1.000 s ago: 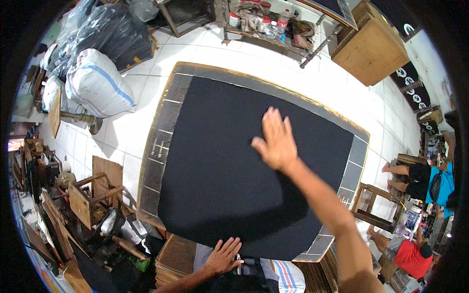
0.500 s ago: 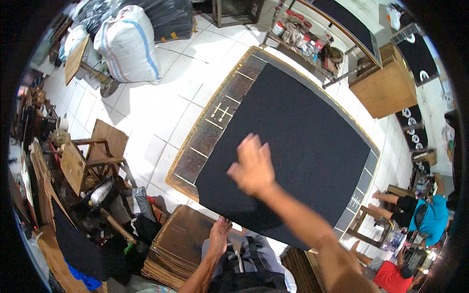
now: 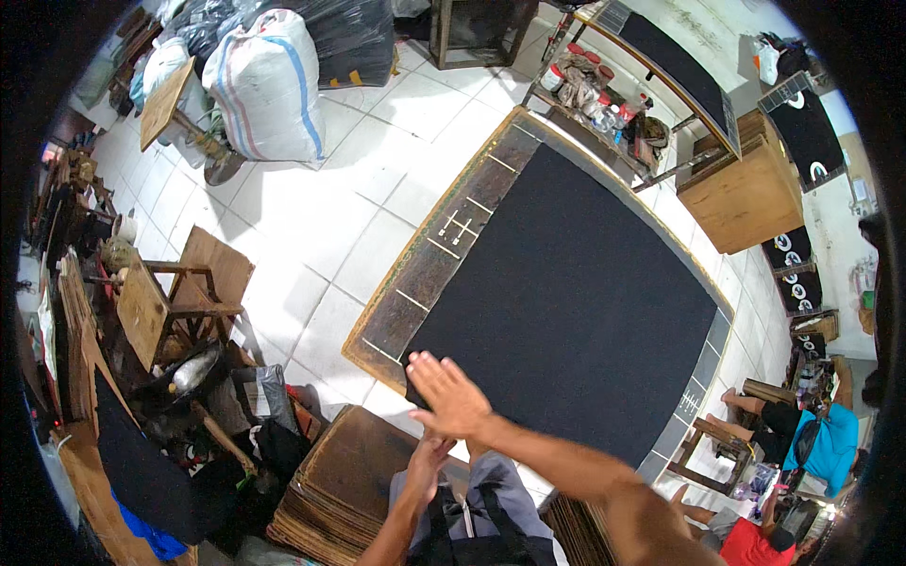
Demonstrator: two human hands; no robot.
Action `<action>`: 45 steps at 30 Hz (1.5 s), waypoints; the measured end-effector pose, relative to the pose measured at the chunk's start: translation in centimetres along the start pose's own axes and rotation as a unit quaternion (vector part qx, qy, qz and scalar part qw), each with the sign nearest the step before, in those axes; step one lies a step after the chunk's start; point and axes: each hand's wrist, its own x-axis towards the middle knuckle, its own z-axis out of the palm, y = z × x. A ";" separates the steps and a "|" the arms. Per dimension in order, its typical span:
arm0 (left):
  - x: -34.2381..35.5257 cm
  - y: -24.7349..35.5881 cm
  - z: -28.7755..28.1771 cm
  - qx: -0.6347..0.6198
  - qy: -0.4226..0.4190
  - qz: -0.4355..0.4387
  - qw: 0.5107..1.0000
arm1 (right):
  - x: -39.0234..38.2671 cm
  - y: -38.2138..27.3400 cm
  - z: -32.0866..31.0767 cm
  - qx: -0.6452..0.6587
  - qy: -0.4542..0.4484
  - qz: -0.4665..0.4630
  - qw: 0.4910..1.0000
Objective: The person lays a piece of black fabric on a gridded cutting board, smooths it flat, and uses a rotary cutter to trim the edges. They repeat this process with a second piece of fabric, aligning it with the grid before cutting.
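Observation:
A square board (image 3: 429, 274) with a worn yellowish rim and white marks along its dark borders carries a smooth black sheet (image 3: 562, 297). My right hand (image 3: 451, 401) lies open and flat over the sheet's near left corner, fingers apart. Just below it, my left hand (image 3: 429, 462) is closed at the board's near edge; its fingertips are partly covered by my right hand, so I cannot make out what they grip. Under and beside the near edge are stacks of brown boards (image 3: 330, 462).
White sacks (image 3: 264, 90) and dark bags stand top left. A wooden stool (image 3: 151, 311) and clutter fill the left. A metal rack (image 3: 595, 99) with jars and a wooden box (image 3: 736, 193) are beyond the board. Two co-workers (image 3: 816, 439) (image 3: 741, 542) sit at right.
My right hand has slid from the middle of the sheet down-left to the near corner. My left hand has closed at the edge. The view has turned, so the board appears rotated.

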 end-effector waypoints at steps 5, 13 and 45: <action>-3.0 4.4 2.3 0.259 0.184 0.215 0.923 | 3.5 17.3 -13.7 -0.188 0.137 0.140 0.962; 7.6 4.2 21.9 0.643 -0.091 0.487 0.584 | -7.5 16.7 -11.7 0.012 -0.145 0.050 0.988; 10.8 0.6 26.0 0.832 -0.038 0.455 0.316 | -35.2 30.1 -10.0 -0.156 0.306 0.555 0.758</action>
